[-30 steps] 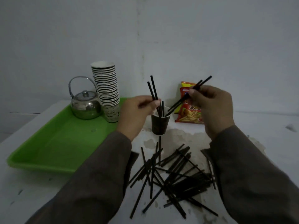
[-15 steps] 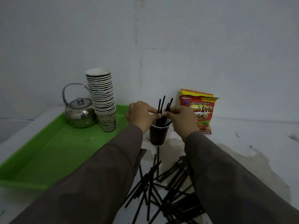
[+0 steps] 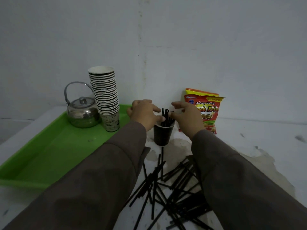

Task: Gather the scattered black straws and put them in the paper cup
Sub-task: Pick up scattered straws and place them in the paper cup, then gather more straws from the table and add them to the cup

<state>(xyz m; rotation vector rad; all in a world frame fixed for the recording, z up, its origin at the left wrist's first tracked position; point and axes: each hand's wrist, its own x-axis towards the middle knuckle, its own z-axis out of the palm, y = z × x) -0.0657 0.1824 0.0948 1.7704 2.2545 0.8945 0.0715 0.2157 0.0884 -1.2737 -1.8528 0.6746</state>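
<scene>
Your left hand [image 3: 144,115] and right hand [image 3: 186,117] hang open, holding nothing, at 9 and 3 o'clock of the paper cup [image 3: 162,134] with black straws [image 3: 166,117].

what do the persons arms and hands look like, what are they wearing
Both arms are covered by long, loose sleeves of a plain dark brown-grey cloth, with no pattern or marking visible. The left sleeve and right sleeve each end at the wrist in a wide cuff. The left hand and right hand are bare: no gloves, and no rings or watch visible.
</scene>
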